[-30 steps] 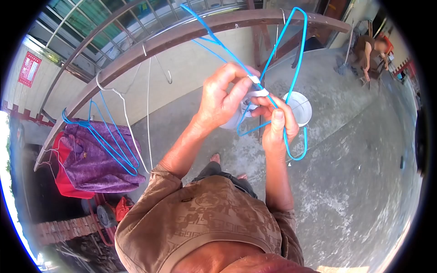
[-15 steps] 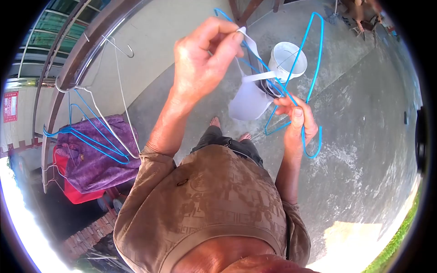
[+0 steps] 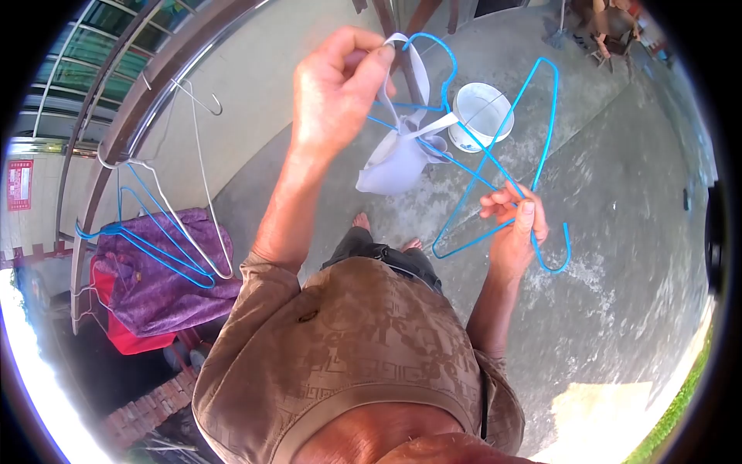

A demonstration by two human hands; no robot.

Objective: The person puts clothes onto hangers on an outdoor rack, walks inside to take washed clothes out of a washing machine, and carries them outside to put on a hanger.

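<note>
My left hand (image 3: 336, 97) is raised at upper centre, its thumb and fingers pinching a strap of a pale lavender bra (image 3: 393, 166). The bra dangles below it, with a strap lying by the hook of a blue wire hanger (image 3: 453, 71); whether that strap is looped over the hanger I cannot tell. Lower and to the right, my right hand (image 3: 518, 228) is closed around that hanger's far end and a second blue hanger (image 3: 554, 116), whose hook points down beside my wrist. Part of the bra is bunched, so its full shape is hidden.
A white bucket (image 3: 465, 142) stands on the concrete floor ahead. On my left runs a curved metal rail (image 3: 116, 135) with white and blue hangers (image 3: 166, 255) on it. A purple cloth (image 3: 166, 298) drapes over something red. Another person (image 3: 603, 27) is at the far back.
The far blue hanger has swung so its hook now shows next to my left fingers. The bra has shifted left, and my right hand has moved slightly right and down.
</note>
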